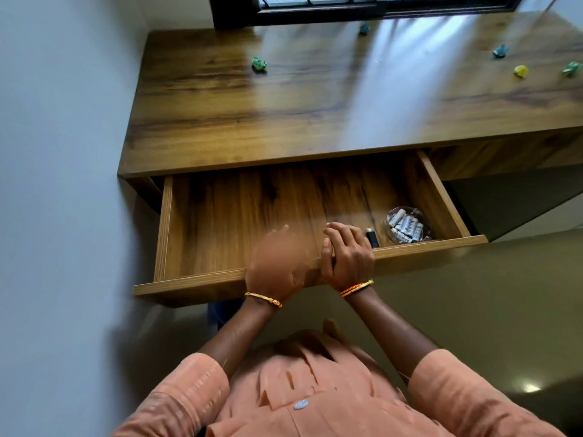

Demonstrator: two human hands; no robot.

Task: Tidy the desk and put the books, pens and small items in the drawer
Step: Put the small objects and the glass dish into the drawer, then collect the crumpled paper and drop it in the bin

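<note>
Gripping the open wooden drawer (202, 280) front, right hand (347, 257) curled; left hand (277, 263) blurred, grip unclear

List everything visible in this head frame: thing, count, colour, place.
wooden desk: 1, brown, under the window
open wooden drawer: 1, brown, pulled out below the desktop
small crumpled paper pieces: 5, four green or teal, one yellow, scattered on the far desktop
clear glass bowl of small white rolls: 1, right front corner of drawer
small black object: 1, in drawer, left of bowl
dark-framed window: 1, behind desk
wall: pale, on the left
orange shirt: 1, bottom
thread bracelets: 2, orange and gold, one per wrist
left hand: blurred, over drawer front
right hand: grips drawer front edge
</note>
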